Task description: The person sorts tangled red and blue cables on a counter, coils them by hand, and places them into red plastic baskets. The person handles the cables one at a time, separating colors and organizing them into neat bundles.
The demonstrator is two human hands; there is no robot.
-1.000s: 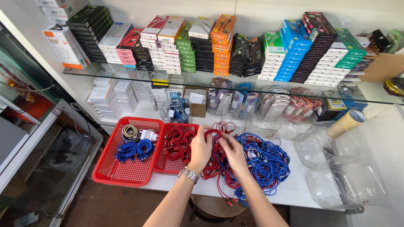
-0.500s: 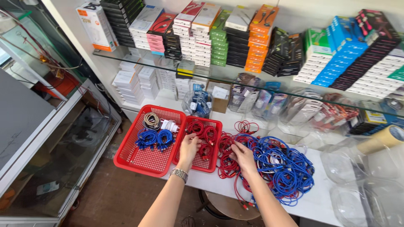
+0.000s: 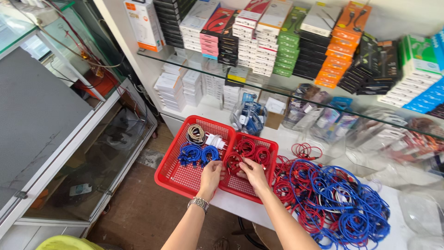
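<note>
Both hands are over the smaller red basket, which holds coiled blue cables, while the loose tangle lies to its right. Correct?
Not quite. In the head view the smaller red basket under the left hand and right hand holds coiled red cables, not blue. The loose tangle does lie to its right.

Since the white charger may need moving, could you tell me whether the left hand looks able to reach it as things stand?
Probably yes. The left hand rests in the left red basket, and the white charger lies in that same basket just beyond the blue cable coils; nothing covers it, so only a short reach over them seems needed.
</note>
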